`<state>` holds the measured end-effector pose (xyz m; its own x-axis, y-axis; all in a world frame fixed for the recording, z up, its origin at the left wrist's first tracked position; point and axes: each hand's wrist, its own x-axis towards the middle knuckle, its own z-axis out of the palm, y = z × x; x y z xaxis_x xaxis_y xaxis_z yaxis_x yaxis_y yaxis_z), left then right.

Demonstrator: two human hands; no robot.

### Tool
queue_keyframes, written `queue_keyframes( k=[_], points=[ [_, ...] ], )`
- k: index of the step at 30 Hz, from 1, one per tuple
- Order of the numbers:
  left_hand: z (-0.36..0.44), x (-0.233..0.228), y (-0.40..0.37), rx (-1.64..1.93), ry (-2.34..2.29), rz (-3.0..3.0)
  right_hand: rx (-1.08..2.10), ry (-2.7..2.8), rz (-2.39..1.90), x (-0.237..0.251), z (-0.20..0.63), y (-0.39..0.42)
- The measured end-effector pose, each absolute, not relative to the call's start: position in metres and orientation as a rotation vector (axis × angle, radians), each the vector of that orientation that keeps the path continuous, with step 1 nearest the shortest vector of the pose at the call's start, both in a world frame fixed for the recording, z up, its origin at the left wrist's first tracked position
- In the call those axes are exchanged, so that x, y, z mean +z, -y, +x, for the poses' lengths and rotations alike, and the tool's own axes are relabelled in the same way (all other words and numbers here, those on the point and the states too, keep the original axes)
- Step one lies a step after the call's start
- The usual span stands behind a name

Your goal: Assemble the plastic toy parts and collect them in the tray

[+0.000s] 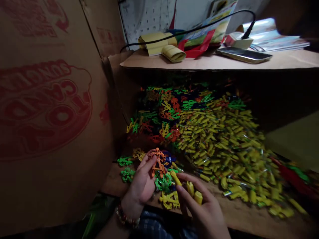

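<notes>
Snugly, left grip round orange figure, right grip round packets, seemingly near table edge

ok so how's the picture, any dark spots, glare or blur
Head view: dim overall, very dark under the shelf; head view: pale glare on the glossy sheets; head view: the carton at left looks soft, while the orange figure in the left hand reads clearer.

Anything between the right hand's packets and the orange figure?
Nothing visible; green figures lie below the gap between the front yellow packet in the right hand and the orange toy figure in the left hand.
</notes>
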<state>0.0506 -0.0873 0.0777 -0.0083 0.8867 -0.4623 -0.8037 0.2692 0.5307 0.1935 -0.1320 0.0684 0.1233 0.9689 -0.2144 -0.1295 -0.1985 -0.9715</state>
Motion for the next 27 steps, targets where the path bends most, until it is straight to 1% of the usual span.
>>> queue_keyframes(
  k=[2,4,7,11,16,19,24,25,27],
  points=[
    [0.057,0.074,0.09,1.387,-0.896,0.099,1.348,0.972,-1.319,0.062,0.194,0.133],
    [0.063,0.073,0.093,1.443,-0.957,0.075,1.324,0.995,-1.318,0.057,0.192,0.135],
    [0.072,0.074,0.096,1.518,-1.009,0.078,1.153,1.05,-1.343,0.055,0.186,0.135],
    [0.078,0.074,0.096,1.534,-0.991,0.085,0.943,1.191,-1.38,0.059,0.177,0.135],
    [0.083,0.069,0.096,1.575,-0.989,0.123,0.806,1.162,-1.44,0.057,0.169,0.14],
    [0.086,0.068,0.1,1.577,-1.042,0.174,0.815,1.136,-1.466,0.056,0.166,0.143],
    [0.088,0.069,0.109,1.409,-1.094,0.242,1.071,0.963,-1.453,0.058,0.163,0.145],
    [0.089,0.069,0.11,1.396,-1.105,0.262,1.07,0.956,-1.458,0.059,0.162,0.146],
    [0.089,0.067,0.11,1.456,-1.139,0.323,0.941,1.018,-1.484,0.06,0.161,0.147]
  ],
)
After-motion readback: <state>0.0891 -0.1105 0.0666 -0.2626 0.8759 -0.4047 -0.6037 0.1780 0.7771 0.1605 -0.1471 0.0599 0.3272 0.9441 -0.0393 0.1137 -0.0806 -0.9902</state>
